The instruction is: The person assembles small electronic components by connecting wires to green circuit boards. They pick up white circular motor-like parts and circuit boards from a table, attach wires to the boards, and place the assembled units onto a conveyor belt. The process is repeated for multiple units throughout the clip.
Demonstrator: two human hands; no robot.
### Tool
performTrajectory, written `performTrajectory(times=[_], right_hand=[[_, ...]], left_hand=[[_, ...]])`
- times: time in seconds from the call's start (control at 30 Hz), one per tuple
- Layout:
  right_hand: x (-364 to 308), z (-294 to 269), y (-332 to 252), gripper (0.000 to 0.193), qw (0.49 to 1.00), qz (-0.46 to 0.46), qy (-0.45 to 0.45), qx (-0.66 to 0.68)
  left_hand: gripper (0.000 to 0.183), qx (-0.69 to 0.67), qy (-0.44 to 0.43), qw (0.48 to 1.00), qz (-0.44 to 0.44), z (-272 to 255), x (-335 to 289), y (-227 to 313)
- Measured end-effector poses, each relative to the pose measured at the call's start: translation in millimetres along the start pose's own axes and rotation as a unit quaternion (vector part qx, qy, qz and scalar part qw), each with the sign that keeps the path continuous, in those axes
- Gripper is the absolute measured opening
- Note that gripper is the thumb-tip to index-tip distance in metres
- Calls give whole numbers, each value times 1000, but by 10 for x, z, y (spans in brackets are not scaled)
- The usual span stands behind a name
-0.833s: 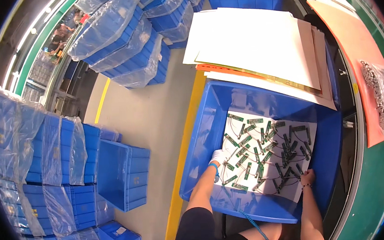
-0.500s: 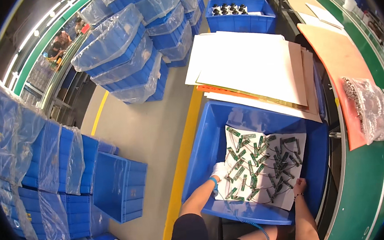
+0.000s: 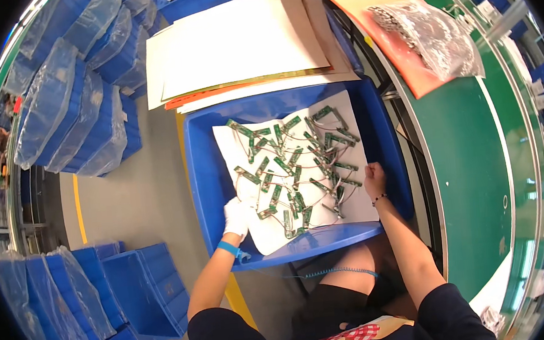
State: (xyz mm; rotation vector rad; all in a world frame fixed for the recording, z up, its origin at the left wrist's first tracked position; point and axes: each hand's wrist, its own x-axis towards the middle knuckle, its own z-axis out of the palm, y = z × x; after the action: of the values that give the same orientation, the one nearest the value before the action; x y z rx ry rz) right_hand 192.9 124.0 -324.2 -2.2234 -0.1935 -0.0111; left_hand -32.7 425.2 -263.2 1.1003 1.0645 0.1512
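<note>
A white sheet (image 3: 224,149) lies inside a blue plastic bin (image 3: 203,175), covered with several small green circuit boards (image 3: 282,163) with thin wires attached. At the sheet's left edge is my left hand (image 3: 236,217), in a white glove with a blue wrist strap; its fingers are closed on the edge, partly hidden. My bare right hand (image 3: 375,180) is curled closed at the opposite edge of the sheet, a dark bracelet on its wrist. A coiled blue cord (image 3: 340,270) runs below the bin.
A stack of large white and brown sheets (image 3: 243,44) lies just beyond the bin. To the right runs a green workbench (image 3: 469,154) with an orange mat (image 3: 361,0) and a clear bag of metal parts (image 3: 431,39). Stacked blue bins (image 3: 106,132) in plastic film stand left.
My view has swung right and down, so the bin appears farther left and squarer. Both hands stay at the sheet's edges. Sheet and boards sit farther toward the bin's far side.
</note>
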Motion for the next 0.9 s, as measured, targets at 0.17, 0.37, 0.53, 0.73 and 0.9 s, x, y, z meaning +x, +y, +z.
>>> performTrajectory(times=[0.17,0.37,0.53,0.73,0.9], right_hand=[[-29,-213,-320,14,998,49,-23,28],[30,-364,-594,12,990,79,-54,102],[-83,-764,-1240,10,995,48,-40,76],[9,-898,-1138,11,999,-44,-1,17],[231,-941,-928,9,983,-86,-42,154]], left_hand=[[10,21,14,999,36,-36,-285,366],[16,83,34,990,109,-19,-318,418],[14,82,27,989,121,114,-620,674],[8,46,20,979,198,36,-828,752],[17,32,0,962,271,-159,-896,827]])
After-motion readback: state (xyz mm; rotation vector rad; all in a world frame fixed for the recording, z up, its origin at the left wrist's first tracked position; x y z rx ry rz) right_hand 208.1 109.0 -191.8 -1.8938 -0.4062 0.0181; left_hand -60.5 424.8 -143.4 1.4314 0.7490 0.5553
